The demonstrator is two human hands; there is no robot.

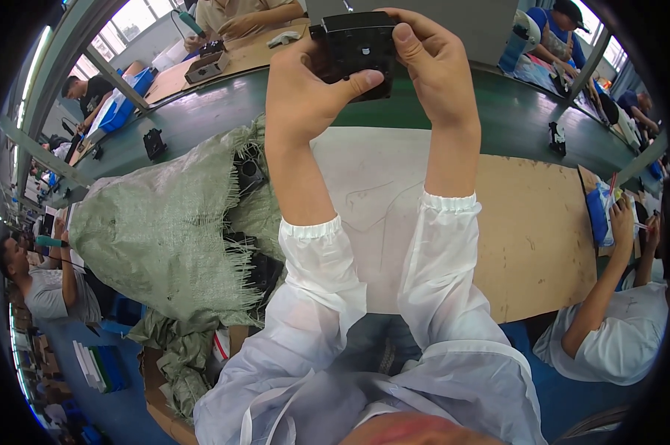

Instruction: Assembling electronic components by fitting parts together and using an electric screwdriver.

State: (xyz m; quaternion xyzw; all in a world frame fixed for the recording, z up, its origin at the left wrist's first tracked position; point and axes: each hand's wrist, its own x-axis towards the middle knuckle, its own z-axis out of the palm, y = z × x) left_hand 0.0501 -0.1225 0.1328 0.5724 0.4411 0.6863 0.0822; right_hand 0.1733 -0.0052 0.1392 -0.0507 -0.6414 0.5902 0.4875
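Both my arms reach forward over the workbench, raising a black plastic housing (361, 46) in front of me. My left hand (305, 93) grips its left side, the thumb laid across its lower face. On the right edge, my right hand (435, 63) closes with the thumb near the top corner and the fingers behind. A small white spot shows on the housing's face. Beneath my arms lies a pale sheet (372, 208) on brown cardboard (535, 230). A green woven sack (161, 222) sits to my left, with black plastic parts (257, 271) showing at its frayed mouth.
A green conveyor belt (498, 111) crosses beyond the bench, carrying black parts (154, 143) at left and another part (557, 139) at right. Co-workers sit across the belt and on both sides; one person (609, 319) is close at right. A cardboard box (157, 386) stands at lower left.
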